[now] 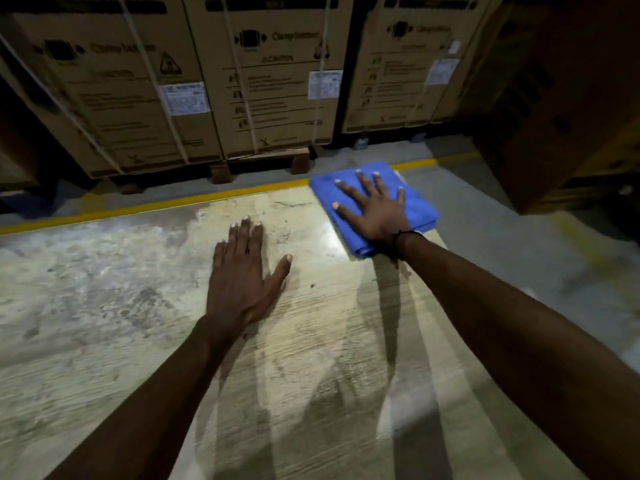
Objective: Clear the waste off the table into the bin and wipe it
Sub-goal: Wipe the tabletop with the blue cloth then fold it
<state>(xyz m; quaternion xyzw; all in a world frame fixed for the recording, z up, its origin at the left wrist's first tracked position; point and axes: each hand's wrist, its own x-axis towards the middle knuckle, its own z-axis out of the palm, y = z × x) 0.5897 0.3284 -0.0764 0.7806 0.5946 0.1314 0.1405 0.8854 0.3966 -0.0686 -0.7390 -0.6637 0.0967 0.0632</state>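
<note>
On the table (104,306), left hand (242,278) flat; right hand (374,209) presses cloth (419,206).

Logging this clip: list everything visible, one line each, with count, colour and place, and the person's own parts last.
table: one, pale worn wood, fills the foreground
cloth: one, blue, folded, far right corner of the table
cardboard boxes: at least three, brown, strapped, in a row behind the table
floor line: one, yellow, on grey floor beyond the far table edge
wristband: one, dark, on the right wrist
left hand: one, flat on the bare table
right hand: one, fingers spread, pressing on the cloth
</note>
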